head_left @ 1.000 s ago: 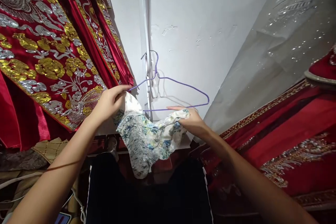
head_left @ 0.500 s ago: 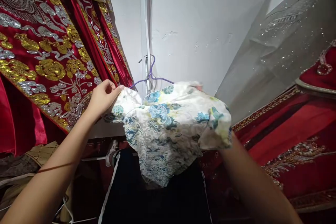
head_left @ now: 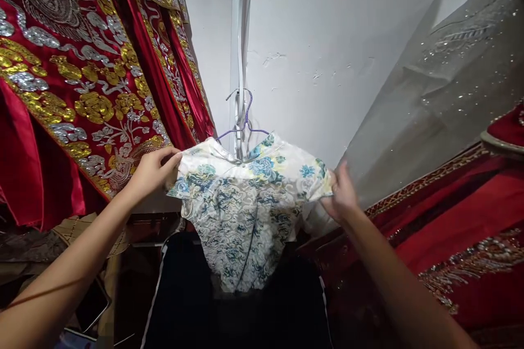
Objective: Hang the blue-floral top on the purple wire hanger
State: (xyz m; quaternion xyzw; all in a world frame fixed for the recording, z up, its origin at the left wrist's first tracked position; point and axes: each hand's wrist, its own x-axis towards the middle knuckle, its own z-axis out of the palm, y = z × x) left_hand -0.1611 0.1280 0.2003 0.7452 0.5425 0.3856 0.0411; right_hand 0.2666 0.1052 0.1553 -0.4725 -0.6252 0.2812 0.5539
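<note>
A white short-sleeved blouse (head_left: 241, 212) with blue and yellow flowers and lace-like patterning hangs in front of me on a purple hanger (head_left: 246, 120). The hanger's hook stands up above the collar, beside a white vertical strip on the wall. My left hand (head_left: 158, 172) pinches the edge of the sleeve on the left. At the opposite sleeve's cuff, my right hand (head_left: 342, 192) is closed on the fabric, its fingers partly hidden behind it. Between both hands the blouse is spread wide, its front facing me.
Red garments with gold and silver sequin embroidery (head_left: 98, 106) hang on the left. To the right are a sheer sparkly cloth (head_left: 442, 71) and a red beaded garment (head_left: 462, 229). A pale wall (head_left: 319, 27) stands behind. Dark trousers with white side stripes (head_left: 184, 289) show below.
The right sleeve, bunched and folded over before, is now stretched outward and flat. My right hand has come into view at its cuff; my left hand still pinches the other sleeve, slightly lower.
</note>
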